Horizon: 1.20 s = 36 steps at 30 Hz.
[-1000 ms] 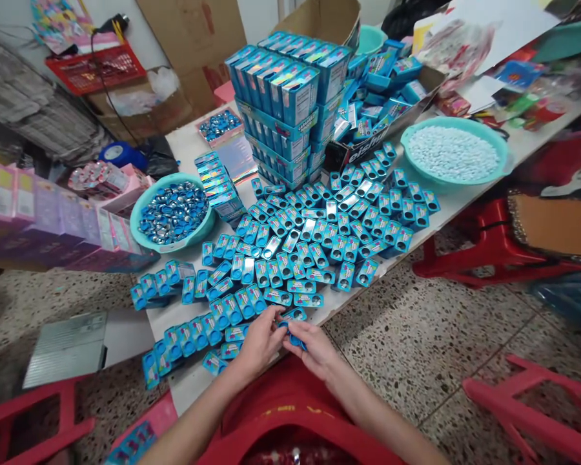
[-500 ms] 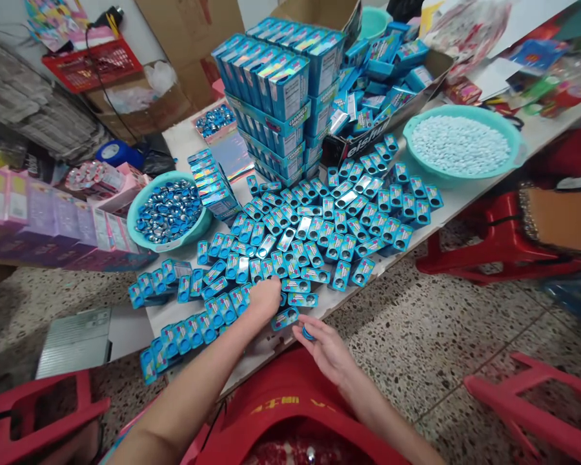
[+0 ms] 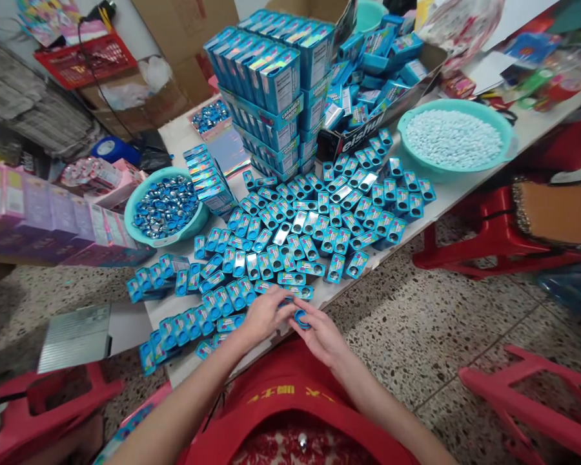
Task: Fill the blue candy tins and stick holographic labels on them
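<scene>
My right hand [image 3: 319,332] holds a round blue cap [image 3: 301,318] between its fingers, just past the table's front edge. Beside it, fingers bent and nearly touching it, is my left hand [image 3: 267,313]; its fingertips are over a small blue tin [image 3: 300,292], and what they grip is too hidden to make out. Many blue tins [image 3: 275,257] with round holes or blue caps on top stand across the white table. A row of capped tins [image 3: 193,323] runs to the left of my left hand.
A green bowl of blue and silver caps [image 3: 165,206] stands at left, a green bowl of pale candies [image 3: 455,139] at right. Behind are stacked blue boxes [image 3: 275,77] and a carton [image 3: 339,143] of blue tins. Red stools [image 3: 537,400] stand on the floor.
My left hand has moved back from among the tins to beside my right hand. The view has shifted slightly. My right hand still has the blue cap.
</scene>
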{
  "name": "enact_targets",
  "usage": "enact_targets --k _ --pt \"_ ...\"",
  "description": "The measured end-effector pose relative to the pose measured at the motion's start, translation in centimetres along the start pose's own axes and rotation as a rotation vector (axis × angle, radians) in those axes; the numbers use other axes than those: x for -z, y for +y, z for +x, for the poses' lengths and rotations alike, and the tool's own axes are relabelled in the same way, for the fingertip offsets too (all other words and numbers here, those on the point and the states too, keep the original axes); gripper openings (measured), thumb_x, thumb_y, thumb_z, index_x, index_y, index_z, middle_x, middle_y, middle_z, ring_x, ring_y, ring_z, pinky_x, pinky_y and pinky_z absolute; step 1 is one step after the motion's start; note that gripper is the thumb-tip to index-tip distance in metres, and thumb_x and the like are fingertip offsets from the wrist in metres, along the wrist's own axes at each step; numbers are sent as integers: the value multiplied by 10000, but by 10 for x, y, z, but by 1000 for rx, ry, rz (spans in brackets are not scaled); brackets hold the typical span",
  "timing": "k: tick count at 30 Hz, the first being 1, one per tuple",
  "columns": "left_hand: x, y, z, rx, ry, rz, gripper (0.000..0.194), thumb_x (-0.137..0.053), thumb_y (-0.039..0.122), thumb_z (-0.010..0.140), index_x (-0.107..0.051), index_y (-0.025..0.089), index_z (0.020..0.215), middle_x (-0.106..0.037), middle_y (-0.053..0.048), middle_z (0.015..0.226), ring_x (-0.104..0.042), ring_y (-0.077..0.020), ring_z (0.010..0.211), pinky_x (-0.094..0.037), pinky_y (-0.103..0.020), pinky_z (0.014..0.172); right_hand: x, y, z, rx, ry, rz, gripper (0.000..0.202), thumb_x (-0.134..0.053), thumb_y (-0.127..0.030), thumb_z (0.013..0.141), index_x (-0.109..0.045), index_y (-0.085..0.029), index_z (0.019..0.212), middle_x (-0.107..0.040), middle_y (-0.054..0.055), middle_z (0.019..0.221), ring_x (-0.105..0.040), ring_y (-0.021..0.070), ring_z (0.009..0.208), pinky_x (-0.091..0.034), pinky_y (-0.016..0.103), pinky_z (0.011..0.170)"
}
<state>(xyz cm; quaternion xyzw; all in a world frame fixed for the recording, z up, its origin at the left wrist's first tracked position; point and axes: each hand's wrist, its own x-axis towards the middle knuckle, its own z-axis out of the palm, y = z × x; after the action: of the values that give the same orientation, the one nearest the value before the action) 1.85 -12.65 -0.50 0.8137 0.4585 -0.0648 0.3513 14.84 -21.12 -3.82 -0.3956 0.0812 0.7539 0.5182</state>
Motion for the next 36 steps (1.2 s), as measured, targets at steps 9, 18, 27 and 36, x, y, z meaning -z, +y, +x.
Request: enact_targets --k 9,18,27,36 --pt "-24 -11 -23 76 -44 -34 190 -438 113 804 -607 183 853 -604 -32 851 -562 -145 799 -405 -236 711 1 19 -19 -133 -29 -65 503 -754 -132 552 -624 -206 1032 -629 70 1126 -584 194 1022 -414 378 935" --pt "-30 4 17 190 -101 301 221 -339 155 893 -518 181 1020 -590 -77 1029 -592 -176 864 -402 -253 675 24 6 -12 -38 187 -142 339 -796 -311 533 -664 -180 817 -591 -19 684 -533 79 605 -446 215 591" --pt "-24 4 15 291 -93 264 143 -463 283 863 -490 207 980 -623 -42 1009 -614 -183 887 -411 -251 668 21 12 14 -13 267 -270 365 -792 -377 487 -615 -166 728 -531 -44 556 -492 76 527 -414 203 496" --pt "-16 20 39 405 -262 424 320 -506 213 816 -488 113 1119 -672 -162 930 -644 -262 895 -463 -313 677 19 22 30 -5 277 -302 382 -770 -437 504 -534 -182 662 -535 -56 549 -493 78 497 -403 202 470"
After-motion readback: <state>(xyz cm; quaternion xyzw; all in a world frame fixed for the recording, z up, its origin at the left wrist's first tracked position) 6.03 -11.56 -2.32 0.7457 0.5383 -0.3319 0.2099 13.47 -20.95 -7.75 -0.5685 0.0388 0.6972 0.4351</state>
